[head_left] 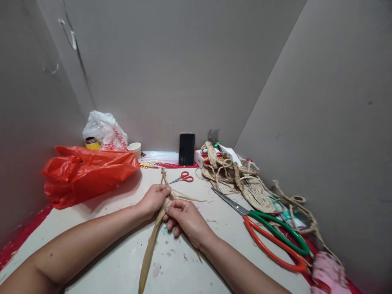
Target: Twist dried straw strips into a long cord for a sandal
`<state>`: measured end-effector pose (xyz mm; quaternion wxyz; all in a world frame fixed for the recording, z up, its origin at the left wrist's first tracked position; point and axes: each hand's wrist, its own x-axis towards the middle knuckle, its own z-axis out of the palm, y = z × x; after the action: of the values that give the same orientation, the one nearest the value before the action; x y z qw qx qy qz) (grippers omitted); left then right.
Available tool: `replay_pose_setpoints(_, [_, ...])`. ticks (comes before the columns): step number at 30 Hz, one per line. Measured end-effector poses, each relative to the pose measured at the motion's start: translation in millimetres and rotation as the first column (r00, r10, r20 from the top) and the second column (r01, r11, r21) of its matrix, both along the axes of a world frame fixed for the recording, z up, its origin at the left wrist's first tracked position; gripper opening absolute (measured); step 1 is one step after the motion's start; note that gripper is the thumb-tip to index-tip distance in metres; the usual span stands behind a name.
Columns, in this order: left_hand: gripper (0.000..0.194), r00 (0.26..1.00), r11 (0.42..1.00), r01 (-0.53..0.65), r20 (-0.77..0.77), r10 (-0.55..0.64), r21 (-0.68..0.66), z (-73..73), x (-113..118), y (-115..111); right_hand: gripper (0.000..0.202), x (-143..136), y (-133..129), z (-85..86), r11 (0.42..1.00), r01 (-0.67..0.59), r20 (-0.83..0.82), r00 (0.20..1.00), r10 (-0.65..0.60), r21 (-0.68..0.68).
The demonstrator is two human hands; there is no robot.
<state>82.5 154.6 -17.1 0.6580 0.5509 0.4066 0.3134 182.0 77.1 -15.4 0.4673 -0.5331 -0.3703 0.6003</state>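
Note:
A braid of dry plant fibre (164, 176) runs away from me along the middle of the white board. My left hand (157, 199) pinches the braid where the loose strands leave it. Just to its right, my right hand (183, 215) has its thumb and forefinger closed on a strand near the same spot. One long, flat leaf strip (149, 249) trails toward me below the hands. A thinner strand (191, 197) sticks out to the right beyond my right hand. Beside the braid lie small red-handled scissors (185, 177).
Large scissors (263, 223) with green and orange handles lie on the right. Behind them is a heap of braided straw pieces (245, 175). A red plastic bag (88, 175) sits at left, a phone (187, 149) and paper cup (134, 149) at the back. Grey walls (171, 73) surround the board.

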Motion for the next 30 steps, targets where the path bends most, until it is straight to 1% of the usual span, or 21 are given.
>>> replay_pose_setpoints(2, [0.032, 1.0, 1.0, -0.007, -0.015, 0.007, 0.011, -1.5, 0.0, 0.3, 0.02, 1.3, -1.4, 0.9, 1.0, -0.021, -0.012, 1.0, 0.021, -0.003])
replay_pose_setpoints(7, [0.035, 0.999, 0.993, -0.018, -0.048, 0.024, 0.114, -4.6, -0.4, 0.5, 0.016, 0.0, -5.0, 2.0, 0.997, -0.081, 0.007, 0.997, 0.081, 0.011])
replay_pose_setpoints(11, [0.035, 0.996, 0.995, -0.008, -0.084, 0.016, 0.095, -7.9, -0.4, 1.9, 0.014, -3.1, -5.2, 0.0, 0.997, -0.074, 0.088, 0.994, 0.071, 0.033])
replay_pose_setpoints(15, [0.033, 0.988, 0.978, -0.005, -0.149, 0.037, 0.21, -11.3, -0.3, 4.1, 0.02, -2.8, -5.0, -0.1, 0.998, -0.046, 0.097, 0.994, 0.041, 0.044])
replay_pose_setpoints(18, [0.031, 0.984, 0.956, 0.002, -0.17, 0.05, 0.293, -11.9, -0.3, 4.8, 0.02, -0.4, -5.2, -1.8, 0.998, -0.044, 0.115, 0.993, 0.039, 0.038])
replay_pose_setpoints(20, [0.03, 0.982, 0.946, 0.013, -0.181, 0.049, 0.325, -12.0, -0.2, 4.8, 0.02, 0.9, -5.0, -4.2, 0.998, -0.047, 0.118, 0.992, 0.043, 0.033])
replay_pose_setpoints(25, [0.03, 0.98, 0.946, 0.024, -0.194, 0.042, 0.323, -13.9, 0.5, 4.6, 0.032, 0.3, -3.4, -7.8, 0.999, -0.028, 0.107, 0.994, 0.025, 0.029])
replay_pose_setpoints(30, [0.029, 0.979, 0.941, -0.004, -0.189, 0.072, 0.338, -14.0, 1.5, 3.4, 0.033, -1.3, -2.2, -9.4, 1.0, -0.001, 0.103, 0.995, -0.001, 0.026])
